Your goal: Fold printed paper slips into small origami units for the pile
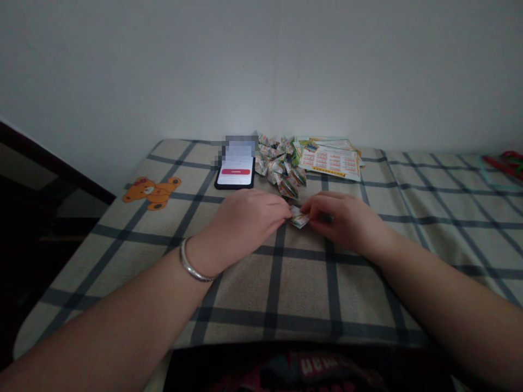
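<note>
Between my two hands, just above or on the checked cloth, is a small folded piece of printed paper (299, 218). My left hand (255, 215), with a silver bangle on its wrist, pinches the paper's left side; those fingertips are partly hidden behind the hand. On the other side, my right hand (347, 220) grips the paper's right edge between thumb and fingers. Directly beyond my hands lies a heap of folded printed paper pieces (275, 160). Flat printed sheets (330, 160) are stacked to the right of that heap.
A phone (236, 171) with a lit screen lies left of the heap. An orange bear figure (152, 192) is on the checked tablecloth (302, 296) at left. Something red and green (509, 166) sits at the far right. A pale wall (261, 65) stands behind the table.
</note>
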The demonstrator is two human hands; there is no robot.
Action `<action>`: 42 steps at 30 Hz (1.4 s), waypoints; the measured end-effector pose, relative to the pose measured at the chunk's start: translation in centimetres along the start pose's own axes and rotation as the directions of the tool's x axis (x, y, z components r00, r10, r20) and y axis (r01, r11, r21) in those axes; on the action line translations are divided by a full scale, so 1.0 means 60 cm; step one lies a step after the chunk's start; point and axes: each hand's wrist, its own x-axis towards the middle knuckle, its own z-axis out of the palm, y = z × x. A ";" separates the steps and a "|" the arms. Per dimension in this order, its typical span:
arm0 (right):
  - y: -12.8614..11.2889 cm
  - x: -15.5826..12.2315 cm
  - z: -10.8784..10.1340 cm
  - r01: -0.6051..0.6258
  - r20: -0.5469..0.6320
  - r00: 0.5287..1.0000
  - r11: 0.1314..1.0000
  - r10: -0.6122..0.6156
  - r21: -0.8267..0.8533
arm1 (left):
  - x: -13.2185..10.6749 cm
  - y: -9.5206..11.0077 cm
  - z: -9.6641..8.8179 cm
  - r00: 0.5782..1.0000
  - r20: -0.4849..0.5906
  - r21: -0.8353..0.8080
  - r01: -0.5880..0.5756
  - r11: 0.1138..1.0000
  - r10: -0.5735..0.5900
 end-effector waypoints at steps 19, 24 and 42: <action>-0.002 0.001 -0.007 0.091 0.127 0.988 0.995 -0.084 -0.051 | 0.003 0.010 -0.006 0.971 0.232 0.035 0.050 0.998 -0.057; -0.006 0.000 -0.010 0.150 0.138 0.981 0.983 -0.134 -0.108 | 0.000 0.014 -0.009 0.974 0.221 0.090 0.032 0.995 -0.052; -0.018 -0.005 -0.014 0.172 0.127 0.981 0.963 -0.148 -0.208 | -0.004 0.014 -0.002 0.983 0.181 0.075 0.002 0.997 -0.016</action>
